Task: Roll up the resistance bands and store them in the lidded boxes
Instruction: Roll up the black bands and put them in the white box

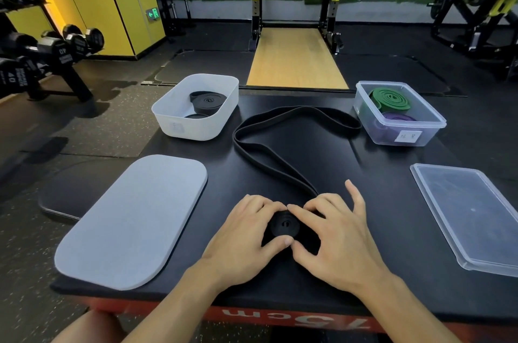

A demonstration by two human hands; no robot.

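A long black resistance band [280, 129] loops across the black table top, its near end wound into a small coil [283, 226]. My left hand [246, 233] grips the coil from the left, thumb at its near edge. My right hand [333, 233] pinches it from the right, with the outer fingers lifted. A white box [171, 118] at the back left holds rolled black bands [208, 103]. At the back right, a clear box [403, 132] contains a rolled green band [391, 100] and a purple one [398, 118].
A grey lid [131, 219] lies flat at the near left and a clear lid [473, 216] at the near right. The table's front edge [280, 312] is close to me. A dumbbell rack [42, 53] stands to the left, a squat rack [297, 6] behind.
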